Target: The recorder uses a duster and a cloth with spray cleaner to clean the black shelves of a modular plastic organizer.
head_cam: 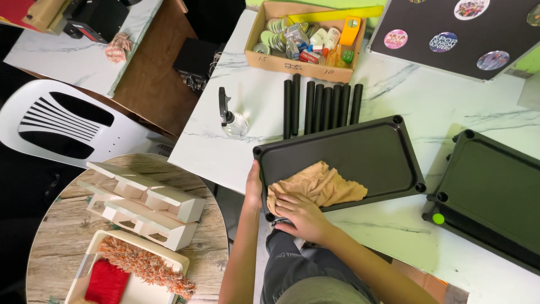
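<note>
The person is pressing the right hand [304, 217] flat, fingers spread, onto a crumpled tan cloth [318, 186] that is lying in the near left corner of a shallow black plastic tray with round sockets at its corners [371, 155]. The left hand [253, 188] is gripping the tray's left edge, thumb wrapped over the rim, holding it at the near edge of the white marble-patterned table [394, 225]. The two hands are sitting close together but not touching, one on the cloth, one on the tray. Apart from the cloth, the tray is holding nothing.

Just beyond the tray, a row of black cylindrical tubes [322, 104] is lying side by side, and a clear spray bottle with a black trigger [230, 118] is resting on its side to their left. Further back, an open cardboard box [306, 39] is holding round metal badge blanks, small packets and an orange tool. A second black tray of the same kind [492, 197] is lying to the right, with a green dot near its corner.

To the left, on a round wood-grain table [62, 225], white open-compartment shelf pieces [143, 205] are lying stacked, their compartments holding nothing, and a white rectangular tray [132, 287] is holding a red fuzzy bundle and an orange one.
</note>
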